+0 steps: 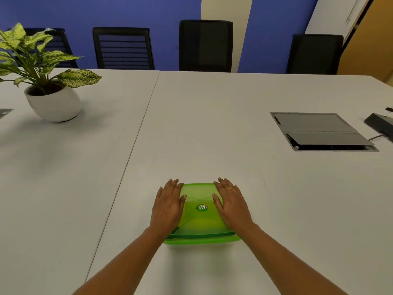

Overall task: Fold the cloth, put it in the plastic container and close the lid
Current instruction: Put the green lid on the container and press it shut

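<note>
A plastic container with a translucent green lid sits on the white table, near the front edge in the middle. A round logo marks the lid's centre. My left hand lies flat on the lid's left side with straight fingers. My right hand, with a ring on one finger, lies flat on the lid's right side. Both palms press down on the lid. A dark band shows through the container's near side; the cloth itself cannot be made out.
A potted plant in a white pot stands at the far left. A grey cable hatch is set into the table at the right, with a dark device beyond it. Black chairs line the far edge.
</note>
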`<state>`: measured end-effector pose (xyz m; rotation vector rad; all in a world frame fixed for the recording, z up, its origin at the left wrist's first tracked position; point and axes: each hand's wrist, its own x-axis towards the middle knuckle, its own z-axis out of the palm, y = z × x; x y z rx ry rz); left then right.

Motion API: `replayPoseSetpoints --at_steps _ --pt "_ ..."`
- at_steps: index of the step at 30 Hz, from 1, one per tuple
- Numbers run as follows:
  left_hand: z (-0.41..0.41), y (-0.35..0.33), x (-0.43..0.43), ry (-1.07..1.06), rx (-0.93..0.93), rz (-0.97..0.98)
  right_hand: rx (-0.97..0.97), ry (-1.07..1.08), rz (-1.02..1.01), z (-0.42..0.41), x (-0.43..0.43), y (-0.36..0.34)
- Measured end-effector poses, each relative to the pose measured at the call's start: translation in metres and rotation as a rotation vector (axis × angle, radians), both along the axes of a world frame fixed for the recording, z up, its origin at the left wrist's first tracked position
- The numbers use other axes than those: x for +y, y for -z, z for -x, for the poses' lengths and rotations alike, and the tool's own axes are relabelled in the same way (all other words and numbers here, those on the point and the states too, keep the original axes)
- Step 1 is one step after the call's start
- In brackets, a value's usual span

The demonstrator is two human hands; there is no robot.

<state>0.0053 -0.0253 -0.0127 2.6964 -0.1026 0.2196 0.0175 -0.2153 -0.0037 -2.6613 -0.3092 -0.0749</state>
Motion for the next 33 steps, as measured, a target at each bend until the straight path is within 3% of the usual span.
replayPoseSetpoints --at_steps 3,8,16,22,27,33 --pt "0.021 0.0 -0.001 0.112 0.056 0.015 -0.096 -0.068 0.018 0.015 -0.003 0.005" --pt "0.041 -0.005 0.0 0.221 0.117 -0.224 -0.311 -0.168 -0.002 0.035 -0.009 0.0" --pt "0.035 -0.013 -0.001 0.192 0.164 -0.295 -0.092 -0.433 0.182 0.057 -0.026 -0.009" --pt "0.04 -0.014 -0.01 0.201 0.203 -0.166 0.027 -0.307 0.407 0.056 -0.021 -0.009" --pt "0.045 -0.011 -0.003 0.154 0.216 -0.313 0.077 -0.117 0.373 0.043 -0.014 -0.005" --pt "0.03 -0.002 0.004 0.153 0.19 -0.339 0.076 -0.126 0.255 0.023 -0.01 0.006"
